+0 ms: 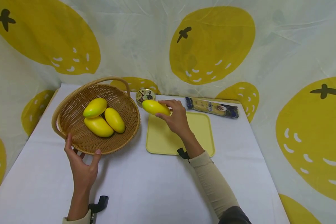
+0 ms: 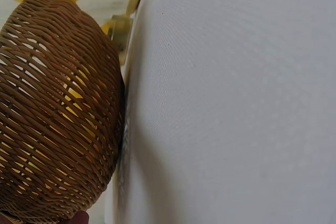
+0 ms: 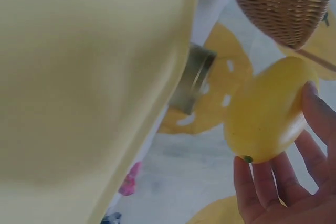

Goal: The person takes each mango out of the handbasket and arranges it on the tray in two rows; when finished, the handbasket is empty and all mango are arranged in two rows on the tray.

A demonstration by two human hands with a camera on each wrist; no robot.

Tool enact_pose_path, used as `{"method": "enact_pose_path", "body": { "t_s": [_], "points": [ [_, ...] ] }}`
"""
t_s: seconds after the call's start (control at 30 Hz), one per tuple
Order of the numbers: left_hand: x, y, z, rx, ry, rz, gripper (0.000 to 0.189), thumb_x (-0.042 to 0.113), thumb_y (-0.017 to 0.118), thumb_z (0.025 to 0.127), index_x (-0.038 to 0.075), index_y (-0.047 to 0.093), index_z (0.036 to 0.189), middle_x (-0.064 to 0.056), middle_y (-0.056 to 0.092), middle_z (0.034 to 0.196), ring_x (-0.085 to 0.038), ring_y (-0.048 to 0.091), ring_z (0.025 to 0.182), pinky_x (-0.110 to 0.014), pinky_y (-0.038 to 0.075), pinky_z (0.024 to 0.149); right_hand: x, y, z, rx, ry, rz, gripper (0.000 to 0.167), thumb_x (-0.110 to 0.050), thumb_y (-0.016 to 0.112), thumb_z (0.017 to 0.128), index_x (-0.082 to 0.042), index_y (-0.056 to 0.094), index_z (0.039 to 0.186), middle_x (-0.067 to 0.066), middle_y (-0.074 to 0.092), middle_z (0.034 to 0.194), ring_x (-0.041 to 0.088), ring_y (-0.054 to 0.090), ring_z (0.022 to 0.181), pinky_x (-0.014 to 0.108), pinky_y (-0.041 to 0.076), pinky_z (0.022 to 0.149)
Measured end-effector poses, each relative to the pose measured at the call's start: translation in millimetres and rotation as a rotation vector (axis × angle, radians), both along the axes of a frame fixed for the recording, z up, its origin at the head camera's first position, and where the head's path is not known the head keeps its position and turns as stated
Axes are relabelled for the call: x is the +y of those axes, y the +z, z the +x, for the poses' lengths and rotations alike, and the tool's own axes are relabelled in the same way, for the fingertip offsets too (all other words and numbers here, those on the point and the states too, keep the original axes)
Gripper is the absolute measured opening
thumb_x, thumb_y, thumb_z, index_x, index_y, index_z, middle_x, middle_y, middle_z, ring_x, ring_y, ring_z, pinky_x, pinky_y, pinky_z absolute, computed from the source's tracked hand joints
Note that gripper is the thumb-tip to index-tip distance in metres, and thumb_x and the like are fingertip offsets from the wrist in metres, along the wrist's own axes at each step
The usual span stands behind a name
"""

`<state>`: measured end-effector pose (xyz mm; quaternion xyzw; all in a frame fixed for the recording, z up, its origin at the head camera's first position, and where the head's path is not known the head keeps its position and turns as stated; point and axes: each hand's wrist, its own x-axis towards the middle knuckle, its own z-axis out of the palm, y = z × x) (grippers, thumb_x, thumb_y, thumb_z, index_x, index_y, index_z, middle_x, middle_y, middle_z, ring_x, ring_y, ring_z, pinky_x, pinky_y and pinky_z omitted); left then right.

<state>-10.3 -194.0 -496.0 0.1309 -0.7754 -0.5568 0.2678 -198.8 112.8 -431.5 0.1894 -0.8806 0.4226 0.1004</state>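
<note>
In the head view my right hand (image 1: 175, 116) holds a yellow mango (image 1: 156, 107) between thumb and fingers, above the far left part of a pale yellow tray (image 1: 168, 137). The right wrist view shows the same mango (image 3: 268, 111) at the fingertips, its small dark stem spot facing down. My left hand (image 1: 82, 165) grips the near left rim of a round wicker basket (image 1: 128, 115), fingers spread along it. Three more yellow mangoes (image 1: 95, 108) lie inside the basket. Its woven side (image 2: 58, 114) fills the left of the left wrist view, most of the hand hidden there.
Behind the tray a round tin (image 1: 141, 95) stands near the table's back edge. A long packet with dark ends (image 1: 211, 107) lies at the back right. The basket's arched handle (image 1: 81, 90) rises over its far side. A fruit-print cloth (image 1: 145, 40) hangs behind the white table.
</note>
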Motion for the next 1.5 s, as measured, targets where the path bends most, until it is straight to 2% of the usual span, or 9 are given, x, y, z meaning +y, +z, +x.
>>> {"method": "enact_pose_path", "body": {
  "t_s": [0.1, 0.23, 0.43, 0.57, 0.87, 1.0, 1.1, 1.27, 1.5],
  "points": [
    [-0.2, -0.2, 0.0, 0.005, -0.001, 0.001, 0.103, 0.005, 0.075, 0.087, 0.025, 0.017, 0.169, 0.001, 0.017, 0.176, -0.031, 0.033, 0.153, -0.025, 0.038, 0.112, 4, -6.7, -6.6, -0.039, -0.01, 0.069, 0.05, -0.026, 0.091, 0.084, -0.017, 0.076, 0.131, 0.006, 0.074, 0.129, 0.028, 0.065, 0.114, 0.043, 0.057, 0.093],
    [-0.4, -0.4, 0.1, 0.013, -0.004, 0.004, 0.102, 0.005, 0.075, 0.087, 0.025, 0.018, 0.169, 0.001, 0.018, 0.176, -0.032, 0.033, 0.152, -0.026, 0.038, 0.112, 6, -15.5, -15.3, -0.066, -0.017, 0.159, 0.05, -0.026, 0.091, 0.084, -0.016, 0.077, 0.13, 0.007, 0.075, 0.128, 0.028, 0.067, 0.115, 0.045, 0.052, 0.102],
    [-0.4, -0.8, -0.2, 0.017, -0.009, 0.011, 0.103, 0.005, 0.075, 0.087, 0.024, 0.017, 0.169, 0.0, 0.018, 0.176, -0.032, 0.033, 0.153, -0.026, 0.038, 0.112, 7, -23.8, -22.4, -0.09, -0.055, 0.244, 0.049, -0.028, 0.092, 0.083, -0.017, 0.078, 0.128, 0.005, 0.076, 0.131, 0.032, 0.059, 0.135, 0.048, 0.041, 0.118],
    [-0.1, -0.9, -0.4, 0.014, -0.01, 0.008, 0.102, 0.005, 0.075, 0.087, 0.024, 0.017, 0.169, 0.001, 0.017, 0.176, -0.032, 0.033, 0.152, -0.025, 0.038, 0.111, 9, -26.5, -25.8, -0.105, -0.081, 0.309, 0.049, -0.03, 0.091, 0.084, -0.017, 0.077, 0.128, 0.005, 0.074, 0.134, 0.032, 0.056, 0.14, 0.046, 0.038, 0.122],
    [-0.4, -0.7, -0.8, 0.008, -0.011, 0.005, 0.101, 0.006, 0.074, 0.088, 0.025, 0.017, 0.169, 0.003, 0.017, 0.177, -0.032, 0.033, 0.153, -0.025, 0.038, 0.111, 10, -34.2, -27.6, -0.123, -0.122, 0.331, 0.047, -0.029, 0.093, 0.082, -0.02, 0.079, 0.126, 0.005, 0.071, 0.137, 0.031, 0.053, 0.138, 0.047, 0.047, 0.111],
    [-0.7, 0.2, -0.9, 0.006, -0.009, 0.006, 0.102, 0.006, 0.075, 0.088, 0.025, 0.017, 0.169, 0.003, 0.017, 0.176, -0.031, 0.033, 0.153, -0.026, 0.038, 0.111, 9, -34.5, -26.7, -0.133, -0.106, 0.305, 0.039, -0.03, 0.09, 0.086, -0.02, 0.08, 0.123, 0.005, 0.071, 0.135, 0.029, 0.051, 0.141, 0.048, 0.045, 0.113],
    [-0.6, 0.5, -1.1, 0.006, -0.009, 0.006, 0.102, 0.005, 0.075, 0.087, 0.024, 0.017, 0.169, 0.004, 0.017, 0.176, -0.03, 0.033, 0.153, -0.028, 0.038, 0.112, 11, -33.4, -25.5, -0.141, -0.1, 0.278, 0.034, -0.03, 0.087, 0.089, -0.02, 0.081, 0.121, 0.005, 0.073, 0.131, 0.03, 0.054, 0.136, 0.048, 0.046, 0.111],
    [-0.7, 0.1, -1.0, 0.008, -0.01, 0.006, 0.102, 0.005, 0.075, 0.087, 0.024, 0.017, 0.169, 0.004, 0.017, 0.176, -0.03, 0.032, 0.154, -0.027, 0.038, 0.113, 14, -34.5, -26.2, -0.167, -0.12, 0.293, 0.043, -0.03, 0.09, 0.086, -0.02, 0.079, 0.126, 0.003, 0.074, 0.129, 0.032, 0.056, 0.119, 0.047, 0.048, 0.099],
    [-1.0, -1.3, -0.7, 0.012, -0.012, 0.006, 0.102, 0.007, 0.075, 0.088, 0.024, 0.017, 0.169, 0.003, 0.016, 0.177, -0.031, 0.032, 0.154, -0.027, 0.038, 0.112, 15, -36.2, -30.3, -0.171, -0.122, 0.305, 0.05, -0.03, 0.094, 0.081, -0.02, 0.078, 0.127, 0.003, 0.074, 0.13, 0.033, 0.055, 0.113, 0.046, 0.047, 0.095]
  ]
}}
